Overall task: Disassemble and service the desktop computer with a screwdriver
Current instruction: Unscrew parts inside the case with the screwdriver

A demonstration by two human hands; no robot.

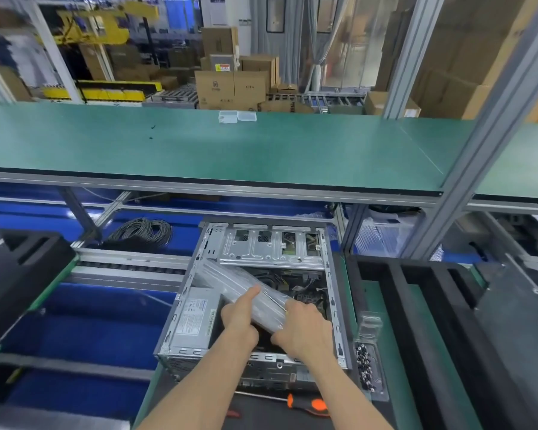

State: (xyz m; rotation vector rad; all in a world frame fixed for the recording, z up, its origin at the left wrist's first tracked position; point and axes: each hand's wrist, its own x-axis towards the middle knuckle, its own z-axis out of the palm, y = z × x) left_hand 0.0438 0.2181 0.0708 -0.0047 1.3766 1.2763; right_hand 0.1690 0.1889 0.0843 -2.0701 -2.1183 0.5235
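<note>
Computer case (255, 293): lies open on its side directly under both hands.
Metal panel (243, 290): blurred silvery part, slanting across the case opening, between the hands.
Left hand (238, 315): grasps the panel's near edge, thumb lying on top.
Right hand (302, 327): fingers curled around the panel's lower end, with a thin metal rod (275, 302) lying just beside them.
Power supply (193, 321): in the case, left of the left hand.
Screwdriver (305, 404): orange-handled, lies below the case, between the forearms.
Screw tray (367, 367): just right of the right hand.
</note>
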